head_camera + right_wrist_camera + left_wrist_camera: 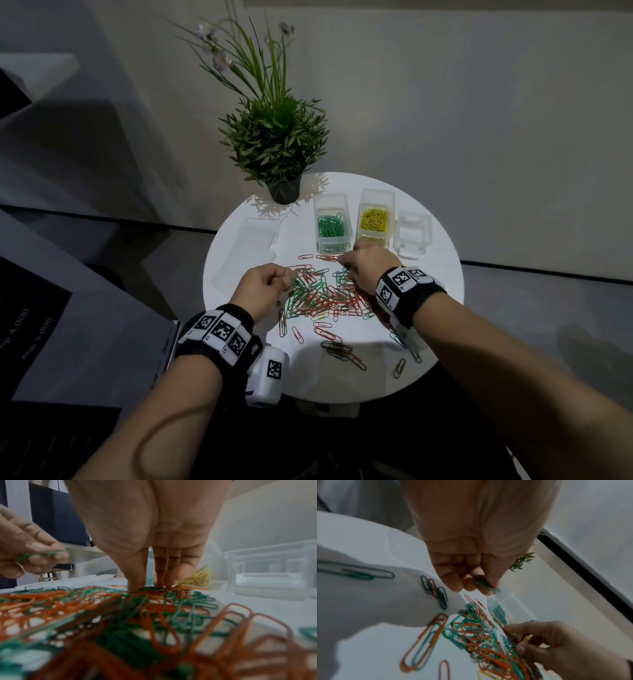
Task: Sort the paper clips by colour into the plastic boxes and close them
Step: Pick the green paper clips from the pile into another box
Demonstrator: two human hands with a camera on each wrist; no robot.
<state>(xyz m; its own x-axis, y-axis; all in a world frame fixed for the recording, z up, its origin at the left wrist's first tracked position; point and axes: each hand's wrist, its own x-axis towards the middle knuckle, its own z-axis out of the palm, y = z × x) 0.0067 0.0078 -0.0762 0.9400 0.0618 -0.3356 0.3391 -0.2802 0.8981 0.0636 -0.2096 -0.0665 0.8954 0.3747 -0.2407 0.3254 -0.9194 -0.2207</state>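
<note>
Right hand fingertips down on red-and-green clip pile.

Red and green paper clips heaped, white table, green clips, yellow clips, seemingly clear boxes.

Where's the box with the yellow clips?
In the head view, the yellow clip box stands at the table's far right, between the green clip box and an empty clear box.

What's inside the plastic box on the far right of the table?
The far-right plastic box is clear and shows no paper clips in the head view; only its own ridged plastic shows through. Beside it, the yellow clips box is partly filled.
</note>
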